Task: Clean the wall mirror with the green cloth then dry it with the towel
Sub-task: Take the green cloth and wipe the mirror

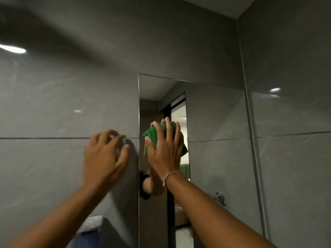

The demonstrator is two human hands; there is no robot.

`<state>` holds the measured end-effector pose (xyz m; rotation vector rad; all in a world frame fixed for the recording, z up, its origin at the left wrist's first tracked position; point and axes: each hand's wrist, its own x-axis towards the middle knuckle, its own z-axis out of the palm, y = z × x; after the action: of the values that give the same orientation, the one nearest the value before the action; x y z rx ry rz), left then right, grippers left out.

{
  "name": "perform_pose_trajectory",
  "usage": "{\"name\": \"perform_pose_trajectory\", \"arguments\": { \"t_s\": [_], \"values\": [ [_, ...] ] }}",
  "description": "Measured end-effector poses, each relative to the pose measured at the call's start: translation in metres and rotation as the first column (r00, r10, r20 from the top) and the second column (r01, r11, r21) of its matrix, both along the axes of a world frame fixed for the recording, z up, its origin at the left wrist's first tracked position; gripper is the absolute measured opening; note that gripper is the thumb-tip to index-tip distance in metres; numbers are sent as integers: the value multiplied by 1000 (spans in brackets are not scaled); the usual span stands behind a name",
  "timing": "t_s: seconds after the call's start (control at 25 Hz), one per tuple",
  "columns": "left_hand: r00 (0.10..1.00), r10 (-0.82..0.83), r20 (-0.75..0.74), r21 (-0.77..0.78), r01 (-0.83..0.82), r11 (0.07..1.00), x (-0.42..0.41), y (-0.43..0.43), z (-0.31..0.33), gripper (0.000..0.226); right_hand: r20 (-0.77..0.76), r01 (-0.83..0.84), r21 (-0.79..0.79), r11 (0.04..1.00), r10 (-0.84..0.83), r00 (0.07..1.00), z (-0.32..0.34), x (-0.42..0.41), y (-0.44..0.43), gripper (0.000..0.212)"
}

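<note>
Head view: the right hand (165,149) presses the green cloth (165,135) flat against the wall mirror (215,122), its grip spread over the cloth. Left of that grip, the left hand (103,158) rests open-fingered on the grey wall tile (53,104).

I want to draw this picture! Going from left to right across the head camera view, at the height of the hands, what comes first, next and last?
Grey tiled wall → left hand on the tiles → mirror's left edge → green cloth under the right hand → bare mirror → corner strip → side wall.
</note>
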<state>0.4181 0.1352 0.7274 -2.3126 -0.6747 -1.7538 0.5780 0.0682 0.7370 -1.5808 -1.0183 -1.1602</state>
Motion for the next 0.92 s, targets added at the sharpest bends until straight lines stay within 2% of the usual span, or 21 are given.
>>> {"name": "perform_pose_trajectory", "arguments": {
  "t_s": [0.08,0.16,0.28,0.4,0.56,0.68,0.76,0.84,0.92],
  "values": [
    [968,-236,86,-205,249,947,15,-31,3,47,-9,-12,22,1000,13,1000,20,-9,7,52],
    [917,-349,191,-365,397,843,24,-45,12,35,30,-53,24,998,52,998,13,-10,9,60],
    [919,-307,247,-466,390,794,29,-49,23,30,27,-175,-41,984,176,984,-9,-15,7,93],
    [893,-306,331,-535,445,718,33,-50,25,36,-34,-323,-98,941,321,947,-18,-23,0,106],
    [792,-449,414,-529,610,590,19,-62,22,33,-80,-569,-61,820,564,822,-15,-24,-27,92],
    [709,-508,489,-493,705,510,-7,-72,26,26,-201,-689,-162,706,660,724,-15,-44,-47,95],
    [673,-514,532,-468,740,484,-35,-76,33,25,-356,-817,-53,575,753,553,-10,-65,-59,87],
    [651,-514,558,-458,759,464,-69,-82,38,27,-433,-855,138,500,807,402,-4,-88,-71,65],
    [651,-508,564,-485,759,434,-106,-90,35,33,-478,-851,233,471,818,321,0,-120,-84,30]
  ]
}}
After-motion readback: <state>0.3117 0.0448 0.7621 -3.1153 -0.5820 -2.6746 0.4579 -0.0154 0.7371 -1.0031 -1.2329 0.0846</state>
